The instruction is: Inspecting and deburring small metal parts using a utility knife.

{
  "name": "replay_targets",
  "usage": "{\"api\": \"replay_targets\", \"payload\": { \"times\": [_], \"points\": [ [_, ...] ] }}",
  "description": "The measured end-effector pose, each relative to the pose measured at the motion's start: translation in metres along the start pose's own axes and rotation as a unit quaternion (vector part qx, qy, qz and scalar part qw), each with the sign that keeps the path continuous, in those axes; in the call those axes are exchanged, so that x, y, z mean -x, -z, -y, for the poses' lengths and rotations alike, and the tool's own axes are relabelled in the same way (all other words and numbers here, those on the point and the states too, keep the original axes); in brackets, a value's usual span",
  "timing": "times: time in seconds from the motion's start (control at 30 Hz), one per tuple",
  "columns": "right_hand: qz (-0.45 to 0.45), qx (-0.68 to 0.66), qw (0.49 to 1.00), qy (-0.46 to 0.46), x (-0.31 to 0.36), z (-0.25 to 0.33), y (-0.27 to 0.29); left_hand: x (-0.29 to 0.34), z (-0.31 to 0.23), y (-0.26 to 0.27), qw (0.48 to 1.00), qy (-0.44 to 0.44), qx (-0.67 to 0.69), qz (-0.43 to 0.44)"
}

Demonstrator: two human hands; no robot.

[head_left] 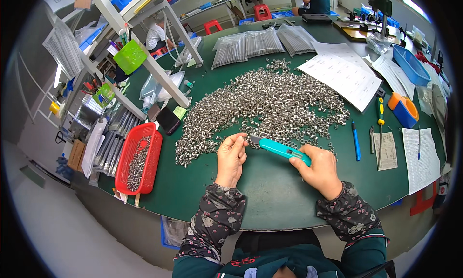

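My right hand [318, 169] is closed round a teal utility knife [282, 149], its blade end pointing left toward my other hand. The fingers of my left hand [231, 157] are pinched together at the blade tip, holding a small metal ring [248, 138] that is partly hidden by the fingertips. Just beyond both hands spreads a large heap of small silvery metal rings [270, 99] on the green tabletop [275, 196]. Some loose rings lie scattered along the heap's near edge.
To the left stands a red basket [153, 157] with more rings, beside a black phone [168, 120]. Bagged metal parts [263, 42] and paper sheets [340, 73] lie behind the heap. A blue pen [356, 142], a screwdriver [380, 116] and a tape dispenser [404, 111] are at right.
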State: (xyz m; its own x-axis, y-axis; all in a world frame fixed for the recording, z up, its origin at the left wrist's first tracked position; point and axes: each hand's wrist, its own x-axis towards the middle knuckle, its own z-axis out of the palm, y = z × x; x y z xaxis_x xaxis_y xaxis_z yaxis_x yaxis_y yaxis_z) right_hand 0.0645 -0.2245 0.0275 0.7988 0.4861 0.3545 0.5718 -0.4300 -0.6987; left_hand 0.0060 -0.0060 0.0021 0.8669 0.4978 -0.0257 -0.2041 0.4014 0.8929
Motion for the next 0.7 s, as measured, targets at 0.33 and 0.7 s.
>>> {"api": "replay_targets", "payload": {
  "times": [0.33, 0.7],
  "points": [
    [0.040, 0.001, 0.998, -0.045, -0.0052, -0.0017, 0.0023, -0.0016, -0.0026, 0.0005, 0.999, -0.002, 0.032, 0.040],
    [0.066, -0.047, 0.995, -0.060, -0.0050, -0.0024, 0.0032, -0.0019, -0.0036, 0.0053, 0.992, 0.038, 0.104, 0.063]
  ]
}}
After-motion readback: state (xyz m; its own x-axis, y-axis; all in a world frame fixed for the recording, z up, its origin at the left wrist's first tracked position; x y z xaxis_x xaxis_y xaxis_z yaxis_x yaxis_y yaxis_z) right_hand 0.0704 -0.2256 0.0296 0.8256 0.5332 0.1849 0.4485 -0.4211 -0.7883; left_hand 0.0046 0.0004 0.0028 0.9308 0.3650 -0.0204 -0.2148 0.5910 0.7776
